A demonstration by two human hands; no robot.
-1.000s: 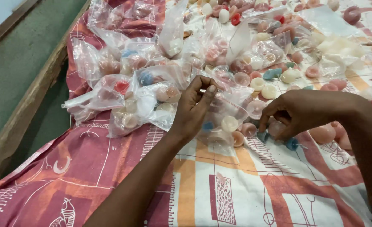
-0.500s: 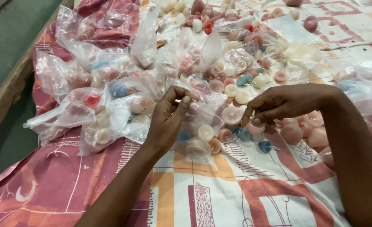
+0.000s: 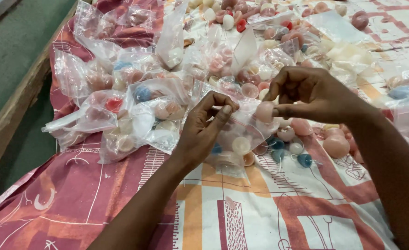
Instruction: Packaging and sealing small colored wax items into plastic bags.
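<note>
My left hand [image 3: 207, 124] pinches the open rim of a clear plastic bag [image 3: 237, 139] that holds several small round candles, one cream, one blue. My right hand [image 3: 308, 95] grips a small pink candle [image 3: 264, 111] between thumb and fingers, right beside the bag's mouth. Both hands are over a patterned red, orange and white cloth [image 3: 260, 208].
Several filled clear bags [image 3: 121, 102] lie heaped to the left. Loose pink, cream and blue candles [image 3: 301, 148] are scattered under and behind my right hand. A larger pink candle [image 3: 336, 146] lies at the right. A wooden edge [image 3: 15, 115] borders the cloth on the left.
My right hand has lifted from the loose candles with a pink one and moved up and left toward the bag's mouth. My left hand has kept its pinch on the bag.
</note>
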